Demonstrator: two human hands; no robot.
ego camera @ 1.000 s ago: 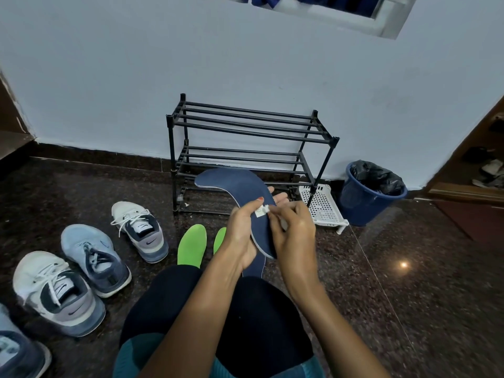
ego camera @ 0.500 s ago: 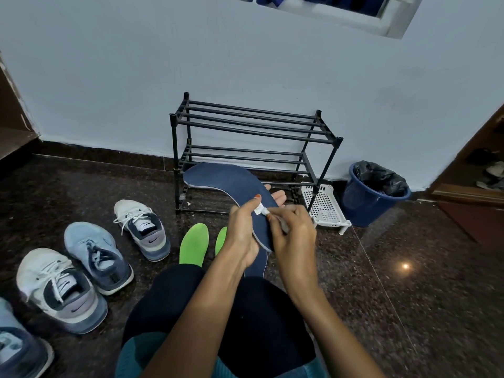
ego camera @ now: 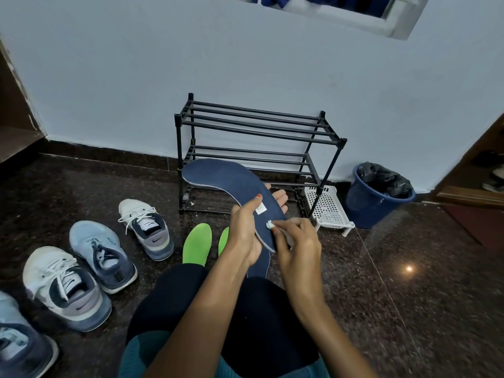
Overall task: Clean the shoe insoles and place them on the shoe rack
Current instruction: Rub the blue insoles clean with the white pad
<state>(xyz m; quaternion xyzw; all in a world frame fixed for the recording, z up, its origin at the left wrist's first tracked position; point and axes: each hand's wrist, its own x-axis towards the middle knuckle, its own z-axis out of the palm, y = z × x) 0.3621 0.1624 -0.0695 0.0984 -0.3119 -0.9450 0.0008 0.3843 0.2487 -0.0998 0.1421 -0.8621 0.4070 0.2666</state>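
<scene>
Bottom centre of the frame, your knees (ego camera: pixel 259 323) in black cloth fill the foreground, and both forearms rise from there to the middle. Your left hand (ego camera: pixel 245 233) grips the blue insole (ego camera: pixel 231 178): the thumb lies on top beside a small white label (ego camera: pixel 260 208), and the fingers curl underneath, their tips showing past the far edge. Your right hand (ego camera: pixel 298 249) pinches a small white cleaning tip (ego camera: pixel 270 224) on a pale handle and presses it against the insole's near end. What the tool is, you cannot tell from here.

The insole is flat, matte and curved like a boomerang, with a thin pale rim, and its toe points to the upper left. A second blue insole (ego camera: pixel 259 267) lies on the floor under your hands. Just left of it lie two bright green insoles (ego camera: pixel 197 245).

In the lower left, four sneakers (ego camera: pixel 147 227) in white, grey and pale blue mesh stand in a loose row.

The floor (ego camera: pixel 409 296) is dark, speckled polished stone with a light glint to the right. Behind the insole stands a black rack (ego camera: pixel 259 126) of thin bars, with two tiers, against a pale blue wall (ego camera: pixel 122 77). At its right foot sits a white perforated basket (ego camera: pixel 327 208), then a blue bin (ego camera: pixel 373 205) with a black liner.
</scene>
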